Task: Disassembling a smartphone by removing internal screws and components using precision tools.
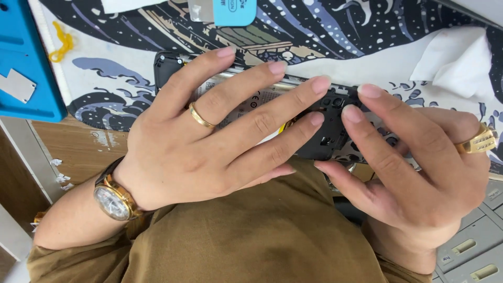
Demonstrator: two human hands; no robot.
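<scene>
An opened black phone (335, 123) with its back cover off lies across a mat printed with waves (120, 78), its inner parts facing up. My left hand (209, 136), wearing a gold ring and a wristwatch, lies flat over the phone's left and middle part, fingers stretched across it. My right hand (419, 162), with a gold ring, grips the phone's right end, two fingertips pressing on the black inner frame. Most of the phone is hidden under my fingers.
A blue tray (26, 57) with a small metal plate sits at the left. White tissue (456, 60) lies at the right on the mat. A light blue card (234, 11) is at the top. Grey drawers (471, 246) show at the lower right.
</scene>
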